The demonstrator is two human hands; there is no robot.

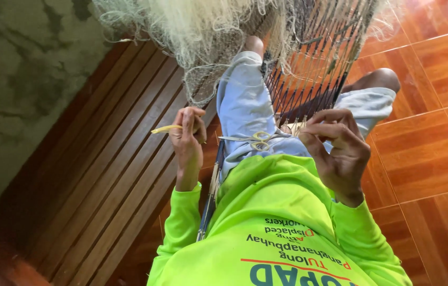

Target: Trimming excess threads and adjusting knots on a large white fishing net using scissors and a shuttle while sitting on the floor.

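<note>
Broadly, the wooden slatted floor (112,175) fills the left and middle of the view, dark brown boards running diagonally, and orange-brown floor tiles (430,143) take the right side. A mottled grey-green wall (17,85) stands along the far left edge.

Next in size is the person's neon yellow-green long-sleeved shirt (282,222), with printing across the front, and below the shirt the pale grey shorts (245,111) over both bent legs. A heap of pale fishing net (202,32) hangs at the top of the frame, its mesh spilling down over the knees; darker cords (319,69) of the net stretch in near-parallel lines between the legs toward the lap.

The right hand (338,148) is raised over the right thigh, its grip narrow, thumb and fingertips pinched together on net strands that are too fine to make out clearly. The left hand (188,137) is held above the wooden floor just beside the left thigh, fingers curled closed around a slim yellow netting needle (165,128), whose pointed end sticks out to the left of the fist.

A pair of scissors (255,139) with yellowish handles lies on the lap, on the shorts, between the two hands and touching neither.
</note>
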